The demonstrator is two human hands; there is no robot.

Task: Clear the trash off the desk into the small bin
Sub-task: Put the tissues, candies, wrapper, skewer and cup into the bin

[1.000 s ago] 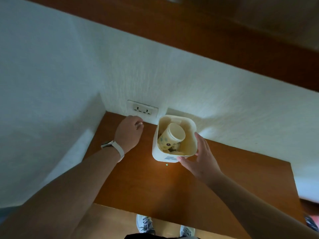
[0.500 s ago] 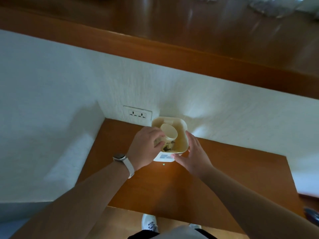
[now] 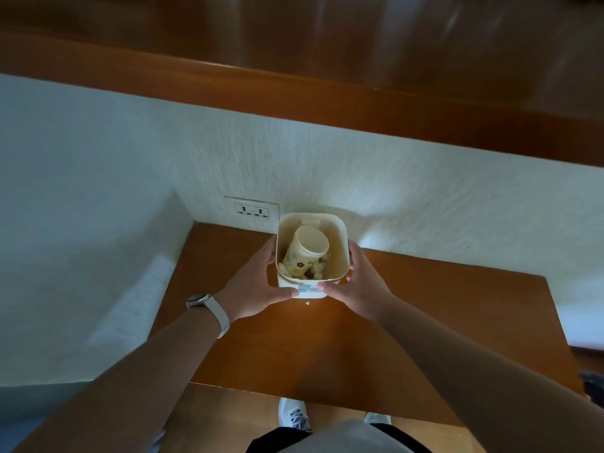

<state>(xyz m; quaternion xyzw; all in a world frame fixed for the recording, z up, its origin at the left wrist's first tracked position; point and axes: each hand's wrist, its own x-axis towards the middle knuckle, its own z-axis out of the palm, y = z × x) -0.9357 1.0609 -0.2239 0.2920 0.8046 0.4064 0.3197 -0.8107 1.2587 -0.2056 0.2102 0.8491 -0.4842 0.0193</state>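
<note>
A small cream bin (image 3: pixel 340 243) stands on the wooden desk (image 3: pixel 294 348) close to the back wall. Inside it lies a tilted paper cup (image 3: pixel 305 251) with a flower print, on top of some crumpled scraps. My left hand (image 3: pixel 258 282) clasps the bin's left side, thumb on its front face. My right hand (image 3: pixel 356 282) clasps the right side, thumb also on the front. A watch with a white strap sits on my left wrist.
A double wall socket (image 3: pixel 251 211) is just left of the bin on the white wall. A wooden shelf (image 3: pixel 327 93) overhangs above. The desk's front edge runs below my forearms, with my shoes (image 3: pixel 294 416) on the floor beneath.
My left hand moved from the back left corner of the desk to the bin's mouth, then onto its left side. Both hands now grip the bin. The camera tilted upward.
</note>
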